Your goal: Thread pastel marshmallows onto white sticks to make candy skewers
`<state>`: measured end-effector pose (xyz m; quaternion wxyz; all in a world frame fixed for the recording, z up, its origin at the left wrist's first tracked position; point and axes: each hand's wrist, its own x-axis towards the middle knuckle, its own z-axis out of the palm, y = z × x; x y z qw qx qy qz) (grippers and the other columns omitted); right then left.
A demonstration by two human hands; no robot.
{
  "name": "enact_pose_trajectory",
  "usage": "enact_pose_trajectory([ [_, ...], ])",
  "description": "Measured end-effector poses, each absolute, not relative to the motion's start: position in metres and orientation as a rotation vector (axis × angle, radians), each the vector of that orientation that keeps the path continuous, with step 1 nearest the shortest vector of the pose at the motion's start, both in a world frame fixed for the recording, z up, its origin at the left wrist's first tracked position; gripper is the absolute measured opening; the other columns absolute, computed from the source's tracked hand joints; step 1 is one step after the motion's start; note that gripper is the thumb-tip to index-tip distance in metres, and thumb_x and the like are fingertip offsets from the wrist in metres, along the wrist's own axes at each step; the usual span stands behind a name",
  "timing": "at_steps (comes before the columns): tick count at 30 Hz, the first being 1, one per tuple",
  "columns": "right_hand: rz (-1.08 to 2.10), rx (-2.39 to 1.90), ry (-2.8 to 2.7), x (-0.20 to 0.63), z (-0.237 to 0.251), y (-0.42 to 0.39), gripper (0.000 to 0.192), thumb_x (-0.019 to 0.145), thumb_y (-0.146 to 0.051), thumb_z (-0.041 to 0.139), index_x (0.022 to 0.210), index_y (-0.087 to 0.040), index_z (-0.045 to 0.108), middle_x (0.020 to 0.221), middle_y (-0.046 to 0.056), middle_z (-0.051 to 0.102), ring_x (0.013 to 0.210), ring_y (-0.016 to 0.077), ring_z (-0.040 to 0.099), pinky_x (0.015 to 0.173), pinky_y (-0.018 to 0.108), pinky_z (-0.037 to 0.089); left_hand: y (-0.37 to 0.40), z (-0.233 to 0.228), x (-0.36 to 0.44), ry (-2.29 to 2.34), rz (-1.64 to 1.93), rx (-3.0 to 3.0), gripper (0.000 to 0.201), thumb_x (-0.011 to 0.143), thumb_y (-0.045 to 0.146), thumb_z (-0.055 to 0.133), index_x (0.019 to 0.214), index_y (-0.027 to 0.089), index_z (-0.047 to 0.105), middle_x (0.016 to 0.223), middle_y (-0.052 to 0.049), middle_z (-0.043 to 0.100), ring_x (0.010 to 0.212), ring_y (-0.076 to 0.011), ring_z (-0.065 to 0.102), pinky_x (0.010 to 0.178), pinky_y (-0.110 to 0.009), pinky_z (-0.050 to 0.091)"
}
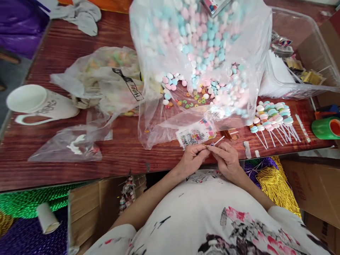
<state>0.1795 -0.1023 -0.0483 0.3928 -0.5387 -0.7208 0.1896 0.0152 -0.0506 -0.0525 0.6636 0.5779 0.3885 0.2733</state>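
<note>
My left hand (194,157) and my right hand (225,158) meet fingertip to fingertip at the table's front edge. Both are closed in a pinch on something too small to make out. A short white stick (219,141) lies just beyond the right fingers. Close in front of the hands is a printed packet (196,133). Behind it a big clear plastic bag (170,124) spills pink, blue and white candies (212,32), with small coloured rings (198,97) among them. To the right lie several candy sticks (273,115), stacked candies on white sticks.
At left a white mug (42,104) lies on its side near a knotted bag (106,81) and a flat clear bag (69,145). A clear plastic bin (313,32) and a green tape roll (325,128) stand at right. Cardboard boxes (310,191) sit below the edge.
</note>
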Motion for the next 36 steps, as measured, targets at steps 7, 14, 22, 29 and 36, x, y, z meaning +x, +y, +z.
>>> enact_pose_trajectory([
  [7,0.557,-1.326,-1.802,0.176,-0.055,-0.099,0.038,0.09,-0.007,0.045,0.115,-0.024,0.068,0.072,0.002,0.058,0.069,0.0156,0.053,0.065,0.031,0.046,-0.054,-0.058,0.006,0.873,0.636,1.338,0.035,0.09,0.034,0.052,0.061,0.017,0.047,0.059,0.004,0.042,0.057,-0.0088,0.038,0.056,-0.022,0.034],
  [14,0.597,-1.32,-1.66,0.167,-0.06,-0.108,0.048,0.088,-0.012,0.055,0.134,-0.024,0.053,0.074,0.0,0.061,0.071,0.0147,0.056,0.069,0.031,0.05,-0.049,-0.053,0.003,0.837,0.728,1.575,0.033,0.093,0.032,0.052,0.065,0.015,0.054,0.063,0.002,0.047,0.062,-0.0103,0.043,0.062,-0.023,0.036],
  [22,0.881,-1.306,-1.097,0.159,-0.06,-0.118,0.03,0.081,-0.019,0.068,0.106,-0.024,0.053,0.084,-0.001,0.064,0.076,0.0128,0.061,0.072,0.028,0.051,-0.05,-0.046,0.003,0.846,0.782,1.613,0.037,0.093,0.031,0.051,0.06,0.016,0.052,0.059,0.002,0.046,0.058,-0.0101,0.041,0.059,-0.024,0.034],
  [29,1.373,-1.218,-0.758,0.165,-0.063,-0.107,0.018,0.072,-0.031,0.076,0.077,-0.019,0.063,0.068,-0.004,0.059,0.059,0.0096,0.05,0.059,0.024,0.044,-0.049,-0.032,0.009,0.818,0.755,1.601,0.033,0.09,0.029,0.054,0.061,0.015,0.059,0.059,0.002,0.048,0.057,-0.0093,0.042,0.057,-0.023,0.035],
  [36,1.262,-0.856,-1.886,0.207,-0.035,-0.083,0.019,0.091,-0.027,0.052,0.076,-0.017,0.058,0.07,0.002,0.058,0.065,0.0127,0.05,0.061,0.028,0.041,-0.042,-0.031,0.005,0.628,0.18,0.942,0.024,0.072,0.031,0.067,0.056,0.013,0.065,0.044,0.003,0.048,0.04,-0.0065,0.039,0.042,-0.02,0.035],
])
